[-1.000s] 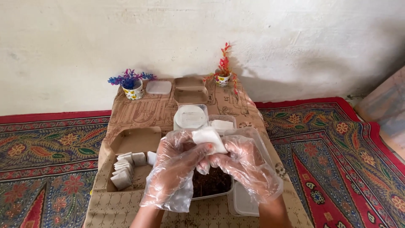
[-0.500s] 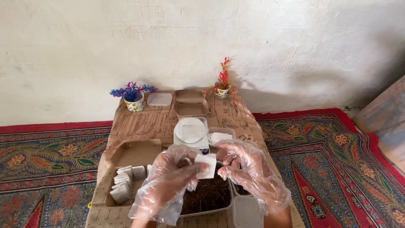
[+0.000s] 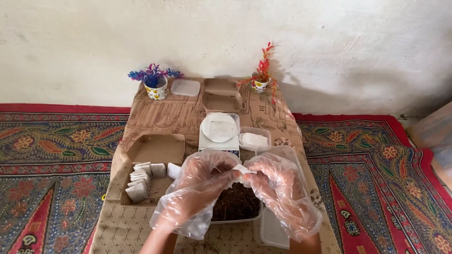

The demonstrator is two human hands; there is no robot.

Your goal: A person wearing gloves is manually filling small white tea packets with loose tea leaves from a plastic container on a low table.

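Over the low table (image 3: 155, 117), left hand (image 3: 197, 181) and right hand (image 3: 278, 186) together pinch a white sachet (image 3: 241, 169).

Soft, even daylight fills the scene, bright enough to show colour everywhere without harsh glare. The red plant (image 3: 262, 70) throws a diffuse shadow rightward onto the pale wall (image 3: 329, 42), so light comes from the left. The clear gloves on the hands carry faint sheen, and the picture is fairly sharp, softening slightly toward the corners of the carpet (image 3: 386, 188).
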